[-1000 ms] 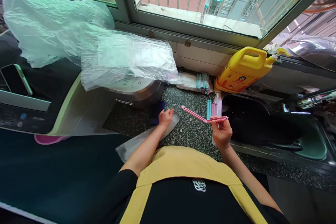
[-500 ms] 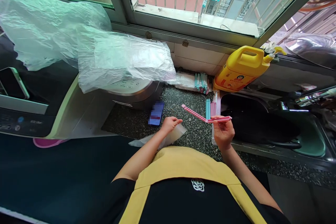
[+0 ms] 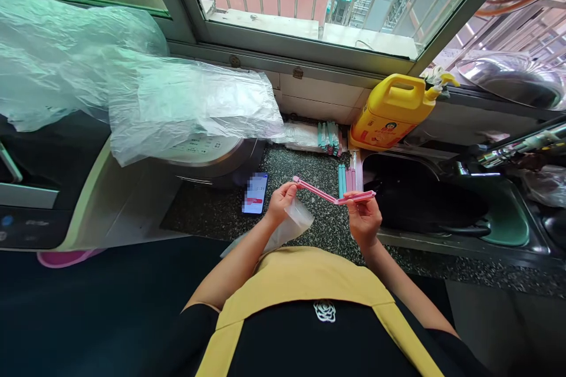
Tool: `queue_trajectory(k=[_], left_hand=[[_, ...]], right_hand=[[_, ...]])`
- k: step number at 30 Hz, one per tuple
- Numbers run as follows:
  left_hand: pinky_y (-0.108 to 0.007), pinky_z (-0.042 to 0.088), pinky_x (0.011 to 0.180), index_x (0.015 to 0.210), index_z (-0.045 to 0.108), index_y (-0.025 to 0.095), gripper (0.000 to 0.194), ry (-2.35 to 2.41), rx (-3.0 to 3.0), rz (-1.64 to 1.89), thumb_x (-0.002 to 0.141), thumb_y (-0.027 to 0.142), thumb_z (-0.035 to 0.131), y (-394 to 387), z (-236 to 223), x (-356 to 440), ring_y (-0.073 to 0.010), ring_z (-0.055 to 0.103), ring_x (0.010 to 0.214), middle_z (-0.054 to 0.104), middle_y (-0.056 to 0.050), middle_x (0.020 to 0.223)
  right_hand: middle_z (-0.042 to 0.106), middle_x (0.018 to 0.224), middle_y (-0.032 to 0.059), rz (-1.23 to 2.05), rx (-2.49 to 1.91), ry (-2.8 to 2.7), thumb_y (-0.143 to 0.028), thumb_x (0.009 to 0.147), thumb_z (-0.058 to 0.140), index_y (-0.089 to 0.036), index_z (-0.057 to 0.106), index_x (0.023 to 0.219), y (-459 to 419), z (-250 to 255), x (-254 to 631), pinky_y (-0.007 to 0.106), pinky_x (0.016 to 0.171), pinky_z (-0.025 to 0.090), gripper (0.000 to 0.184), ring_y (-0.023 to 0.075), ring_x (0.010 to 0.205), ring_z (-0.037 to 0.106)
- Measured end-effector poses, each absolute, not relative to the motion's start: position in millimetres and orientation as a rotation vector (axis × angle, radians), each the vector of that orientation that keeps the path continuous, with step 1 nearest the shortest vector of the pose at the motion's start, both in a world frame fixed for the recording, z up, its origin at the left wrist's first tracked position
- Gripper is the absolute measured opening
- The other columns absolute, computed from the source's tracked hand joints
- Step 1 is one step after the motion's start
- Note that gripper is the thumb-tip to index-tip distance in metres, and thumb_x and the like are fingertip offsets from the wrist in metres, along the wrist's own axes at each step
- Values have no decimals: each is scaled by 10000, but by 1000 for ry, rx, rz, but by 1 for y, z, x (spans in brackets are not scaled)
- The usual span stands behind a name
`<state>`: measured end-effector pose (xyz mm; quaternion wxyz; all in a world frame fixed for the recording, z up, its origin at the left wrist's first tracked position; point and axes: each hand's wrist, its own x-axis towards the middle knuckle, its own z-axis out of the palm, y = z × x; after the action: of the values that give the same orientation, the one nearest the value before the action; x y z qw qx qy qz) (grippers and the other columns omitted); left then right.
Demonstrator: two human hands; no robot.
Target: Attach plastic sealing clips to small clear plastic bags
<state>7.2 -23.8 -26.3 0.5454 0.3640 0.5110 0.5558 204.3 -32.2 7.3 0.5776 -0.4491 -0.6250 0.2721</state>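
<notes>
A long pink bag clip, hinged and opened into a wide V, spans the space between my hands. My right hand is closed around its right arm, near the hinge. At the clip's far left end, my left hand pinches the tip between thumb and fingers. A translucent plastic bag hangs just under my left hand and partly behind the forearm; whether those fingers also grip it I cannot tell. Beyond the right hand, teal clips and pink clips lie side by side in a clear tray.
A phone lies on the speckled counter. Packed clips rest by the wall beside a yellow jug. At right, a sink holds a black pan. Plastic sheeting drapes over a round appliance at left.
My left hand has risen to the clip's left tip and now pinches it. The phone's screen has brightened. The view has shifted slightly to the right.
</notes>
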Motion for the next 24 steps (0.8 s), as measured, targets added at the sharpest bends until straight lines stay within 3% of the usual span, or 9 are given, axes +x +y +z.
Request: queue_trajectory(k=[13, 20, 24], left_hand=[[-204, 246, 457, 629, 596, 141, 388, 1177, 854, 1325, 596, 519, 678, -23, -14, 12, -51, 298, 496, 388, 39, 523], [-206, 254, 465, 636, 594, 136, 401, 1172, 924, 1326, 643, 535, 633, -28, -6, 17, -57, 305, 510, 397, 30, 537], [-210, 267, 474, 615, 583, 138, 385, 1174, 947, 1309, 657, 518, 628, -32, -1, 18, -63, 316, 516, 405, 27, 536]], right_hand=[[645, 828, 46, 581, -1026, -1614, -211, 809, 565, -198, 576, 864, -37, 4, 202, 337, 693, 555, 58, 162, 767, 638], [648, 763, 24, 368, -959, -1843, -150, 793, 571, -232, 607, 930, -32, 24, 193, 330, 664, 518, 164, 152, 711, 602], [647, 826, 51, 354, -961, -1902, -165, 800, 556, -228, 623, 963, -32, 29, 186, 319, 651, 519, 187, 156, 749, 600]])
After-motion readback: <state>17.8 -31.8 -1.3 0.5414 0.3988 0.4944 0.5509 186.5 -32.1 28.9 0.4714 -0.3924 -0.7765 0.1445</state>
